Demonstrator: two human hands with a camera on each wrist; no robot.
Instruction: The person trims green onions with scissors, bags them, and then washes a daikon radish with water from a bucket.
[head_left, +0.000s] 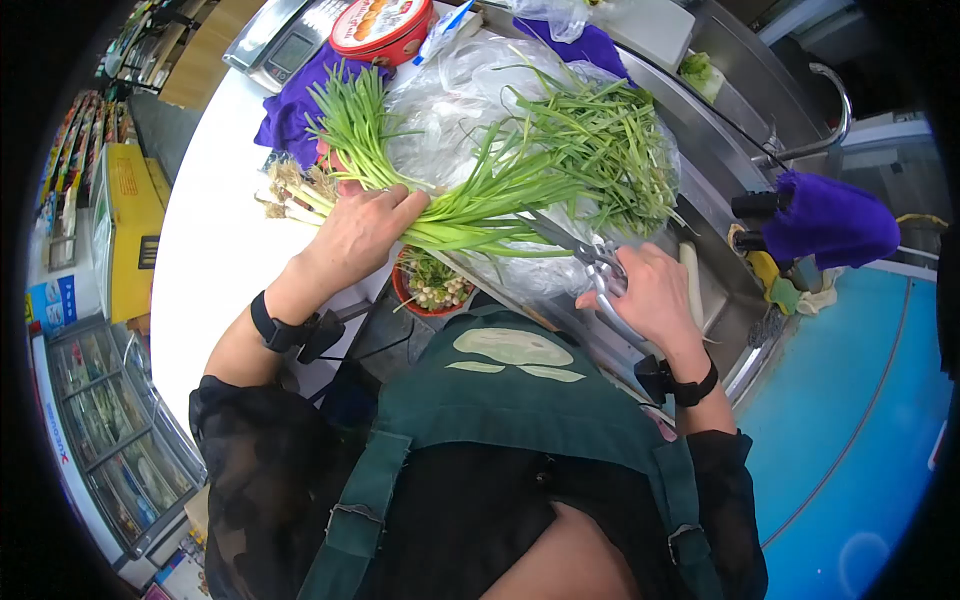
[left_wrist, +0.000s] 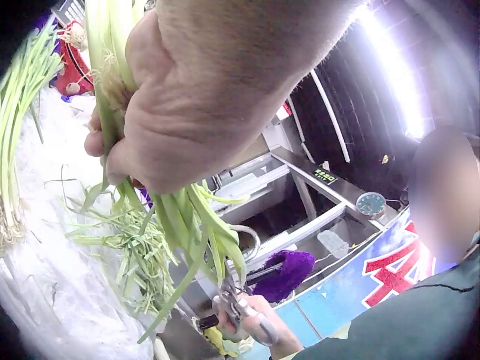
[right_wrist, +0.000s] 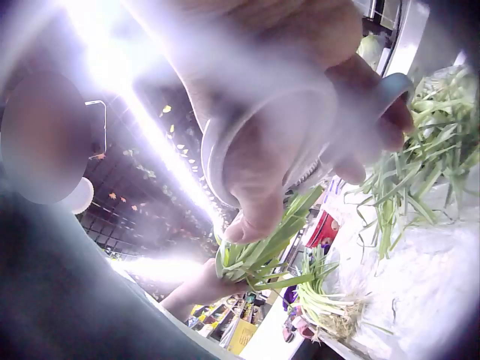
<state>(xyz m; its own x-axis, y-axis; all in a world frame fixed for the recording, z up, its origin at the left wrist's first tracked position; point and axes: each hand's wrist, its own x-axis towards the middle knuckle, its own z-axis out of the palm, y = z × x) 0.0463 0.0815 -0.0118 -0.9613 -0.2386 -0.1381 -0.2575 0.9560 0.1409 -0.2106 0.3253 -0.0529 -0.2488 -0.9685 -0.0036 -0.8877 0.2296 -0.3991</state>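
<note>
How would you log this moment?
left hand: grips green stalks | right hand: holds scissors | leaf pile: on plastic

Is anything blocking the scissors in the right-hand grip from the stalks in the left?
Nothing visible: the scissors, in the right-hand grip, are right at the leafy ends of the green stalks in the left-hand grip. The loose leaf pile lies beyond, not between.

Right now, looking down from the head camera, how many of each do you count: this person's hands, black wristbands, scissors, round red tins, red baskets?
Hands: 2 (left hand, right hand)
Black wristbands: 2, one on each wrist
Scissors: 1 pair
Round red tin: 1
Red basket: 1
Total: 7
</note>
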